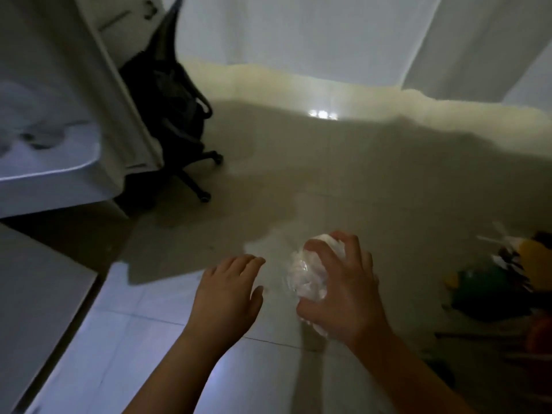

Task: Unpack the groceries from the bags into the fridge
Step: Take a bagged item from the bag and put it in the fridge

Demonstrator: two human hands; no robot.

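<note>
no readable text, labels, brands or numbers anywhere, picture dim and blurred

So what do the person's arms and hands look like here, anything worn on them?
Both forearms come in bare from the bottom edge; no sleeves reach into the picture. The left hand and right hand are bare too: no gloves, and no rings, watch or bracelet that I can make out. The picture is dim and slightly blurred, so small items could be missed.

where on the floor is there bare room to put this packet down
Bare pale tiled floor lies ahead of both hands, between the black office chair and the colourful grocery pile. The right edge by that pile is crowded.
</note>
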